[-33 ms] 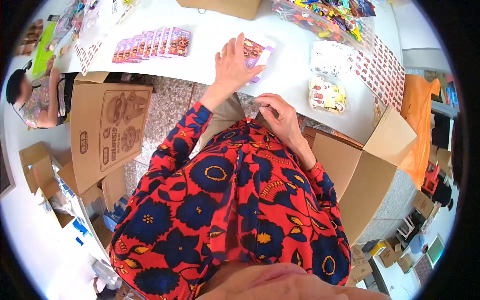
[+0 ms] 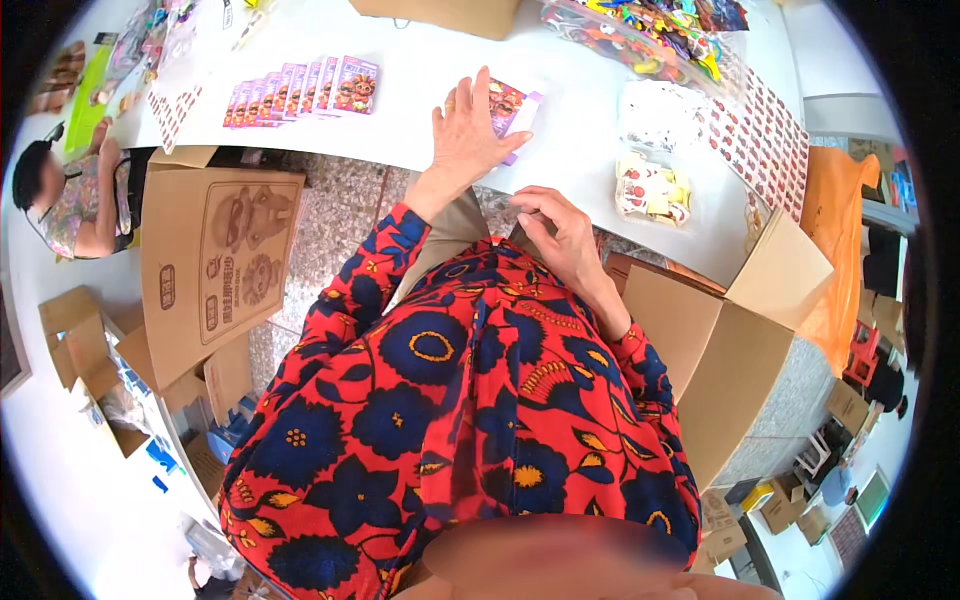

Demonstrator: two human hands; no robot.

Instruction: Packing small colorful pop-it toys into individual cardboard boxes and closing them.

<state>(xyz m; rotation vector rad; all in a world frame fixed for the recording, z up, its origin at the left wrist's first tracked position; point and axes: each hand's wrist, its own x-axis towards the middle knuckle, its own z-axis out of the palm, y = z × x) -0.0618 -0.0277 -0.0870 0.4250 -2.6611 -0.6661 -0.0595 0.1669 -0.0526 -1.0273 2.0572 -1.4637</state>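
A small purple box (image 2: 508,106) with a colourful cartoon print lies on the white table (image 2: 410,135), a pale purple flap showing along its right side. My left hand (image 2: 466,130) rests over its left and near parts, index finger stretched along the left side and thumb across the near end. At the table's near edge, over my lap, my right hand (image 2: 562,228) hangs with loosely curled fingers and the thumb apart from them. Nothing shows in it. To the left, several matching purple packs (image 2: 300,88) lie in an overlapping row.
Right of the box are a bag of white pieces (image 2: 660,115), a bag of cream-coloured pieces (image 2: 652,190) and sticker sheets (image 2: 757,135). A clear tub (image 2: 625,42) of colourful items stands behind. Cardboard boxes flank me at left (image 2: 222,255) and right (image 2: 735,350). Another person (image 2: 85,195) sits far left.
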